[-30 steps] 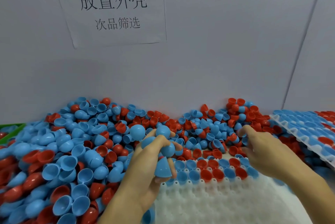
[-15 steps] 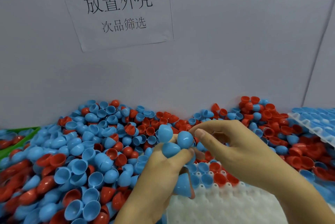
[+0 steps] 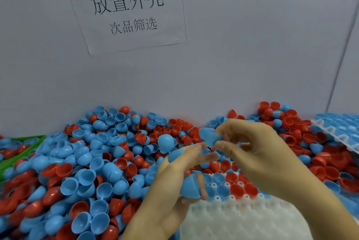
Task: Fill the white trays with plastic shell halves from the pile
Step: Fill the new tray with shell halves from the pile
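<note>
A big pile of blue and red plastic shell halves [image 3: 93,164] covers the table against the wall. A white tray [image 3: 239,218] lies in front of me, its far rows holding blue and red halves. My left hand [image 3: 171,185] grips several blue halves [image 3: 191,186], one at the fingertips and one in the palm. My right hand [image 3: 258,154] pinches a single blue half [image 3: 208,135] between thumb and forefinger, just above the left hand's fingers.
A second white tray [image 3: 338,133] filled with blue halves sits at the right edge. A green bin [image 3: 23,148] shows at the far left. A paper sign [image 3: 128,10] hangs on the grey wall behind the pile.
My right hand came from the pile at the right to the left hand and pulled one blue half out of the bunch. The left hand stayed over the tray's near-left corner.
</note>
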